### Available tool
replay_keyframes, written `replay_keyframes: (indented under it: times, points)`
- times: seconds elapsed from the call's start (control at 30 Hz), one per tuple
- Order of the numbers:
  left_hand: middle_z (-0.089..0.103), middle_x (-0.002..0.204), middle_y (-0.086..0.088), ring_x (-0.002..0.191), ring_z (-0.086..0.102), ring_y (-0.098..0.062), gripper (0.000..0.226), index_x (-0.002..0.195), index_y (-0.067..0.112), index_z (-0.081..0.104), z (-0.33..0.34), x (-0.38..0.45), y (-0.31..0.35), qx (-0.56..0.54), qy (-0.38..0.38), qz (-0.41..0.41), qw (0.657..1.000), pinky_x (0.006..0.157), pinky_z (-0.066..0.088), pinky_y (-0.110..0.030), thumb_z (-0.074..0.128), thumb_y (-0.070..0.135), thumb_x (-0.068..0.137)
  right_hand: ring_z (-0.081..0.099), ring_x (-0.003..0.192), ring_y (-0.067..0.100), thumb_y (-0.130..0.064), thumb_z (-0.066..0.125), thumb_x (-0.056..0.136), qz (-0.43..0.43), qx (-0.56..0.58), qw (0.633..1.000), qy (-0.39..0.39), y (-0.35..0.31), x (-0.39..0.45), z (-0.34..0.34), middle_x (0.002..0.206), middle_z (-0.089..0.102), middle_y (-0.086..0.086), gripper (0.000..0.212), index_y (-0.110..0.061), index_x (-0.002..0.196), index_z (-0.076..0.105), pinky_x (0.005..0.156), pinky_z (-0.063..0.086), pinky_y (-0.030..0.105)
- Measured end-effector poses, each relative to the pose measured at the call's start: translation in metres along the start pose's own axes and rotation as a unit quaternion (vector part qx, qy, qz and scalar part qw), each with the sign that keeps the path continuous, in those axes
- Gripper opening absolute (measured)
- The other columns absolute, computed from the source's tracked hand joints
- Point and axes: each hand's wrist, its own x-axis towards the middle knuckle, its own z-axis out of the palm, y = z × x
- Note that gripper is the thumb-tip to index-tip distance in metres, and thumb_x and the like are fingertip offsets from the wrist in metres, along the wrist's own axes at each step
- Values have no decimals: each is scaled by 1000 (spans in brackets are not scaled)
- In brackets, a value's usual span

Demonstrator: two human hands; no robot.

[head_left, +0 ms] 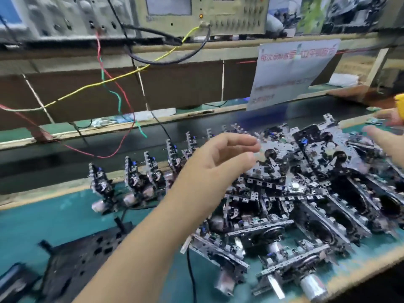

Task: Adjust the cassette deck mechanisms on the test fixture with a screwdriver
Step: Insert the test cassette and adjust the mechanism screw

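Tabletop [43, 217]: a teal mat is being carried by it, edged in pale wood at the near right.
Fixture [80, 261]: a black plate with cut-outs is lying flat at the near left, nothing being seated on it; a black cable [192, 274] is running past its right side.
Near mechanisms [282, 265]: several are lying tilted at the near right edge, silver motor cans being turned toward the camera.
Left hand [209, 169]: it is being held in the air over the heap, forearm reaching in from the bottom; the grip is loosely curled, thumb and fingertips apart, nothing being pinched.
Heap [323, 182]: black and silver mechanisms are being piled across each other over the right half of the mat.
Row [140, 178]: more mechanisms are being stood upright on edge in a line running back from mid-left.
Right hand [387, 141]: it is being cut by the right frame edge and blurred; whether the grip is spread or closed cannot be told.
Yellow object [399, 104]: it is showing at the right edge just above that hand; a screwdriver cannot be confirmed.
Belt [65, 154]: a dark strip is running behind the mat.
Wires [102, 84]: yellow, red and green leads are hanging from the shelf above.
Sign [293, 71]: a blurred sheet is leaning at the back right.
Instruments [207, 14]: grey test units are being kept on the shelf.
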Motion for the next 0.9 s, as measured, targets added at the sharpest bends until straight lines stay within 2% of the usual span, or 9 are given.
replay_keyframes:
  times: [0.13,0.23,0.33,0.47,0.6,0.7,0.77,0.83,0.9]
  points:
    - [75,110,5,106,69,-12,21,107,24,69,-23,-68,-15,-49,88,-26,995,91,54,-25,62,22,86,70,97,16,-82,64,69,-125,203,965,-113,-107,-104,13,108,70,-13,68,-32,114,60,89,55,49]
    - [75,101,-1,94,68,-9,14,95,30,68,-51,-129,-23,-23,155,-48,986,87,55,-31,64,22,85,71,81,9,-48,72,74,-212,274,919,-190,-204,-189,38,95,71,-14,29,-34,98,65,75,57,37]
    - [74,91,1,83,67,-11,12,91,31,63,-99,-199,-25,92,246,-69,963,81,54,-34,63,26,80,65,78,6,-34,69,73,-291,303,866,-272,-267,-260,58,84,66,-15,19,-28,91,65,73,49,28]
    - [75,94,12,85,71,-6,19,94,42,68,-166,-299,-12,270,341,-95,895,80,54,-20,64,42,76,57,88,9,-40,64,83,-369,341,783,-368,-327,-327,84,85,53,-17,22,-26,97,58,79,44,27]
    - [72,100,17,83,69,-1,29,108,42,68,-229,-386,-6,403,452,-129,785,74,52,-18,61,50,81,50,97,14,-32,65,93,-419,357,730,-406,-381,-377,103,100,54,-11,27,-23,93,40,86,39,32]
    - [66,110,14,97,65,-12,25,110,43,62,-277,-426,-13,484,489,-149,710,89,53,-38,55,46,86,39,90,16,-26,65,94,-442,346,726,-396,-415,-406,118,96,40,-8,32,-21,94,33,76,23,25]
    - [59,127,4,118,56,-28,31,119,36,59,-301,-438,-25,560,455,-191,666,104,44,-53,57,44,89,40,93,17,-21,65,94,-440,364,720,-395,-433,-422,127,100,44,-3,24,-16,101,43,78,25,25]
    - [45,147,-9,139,38,-32,44,135,23,55,-314,-442,-37,562,426,-257,661,117,28,-51,63,39,96,45,105,22,-16,64,94,-433,375,709,-411,-446,-437,135,113,52,4,29,-8,119,51,91,34,30]
    - [32,159,-10,150,21,-24,58,147,21,45,-314,-439,-43,516,414,-295,689,122,18,-45,55,43,95,44,115,24,-12,65,92,-436,378,695,-429,-454,-450,141,124,52,7,40,-6,129,49,100,34,35]
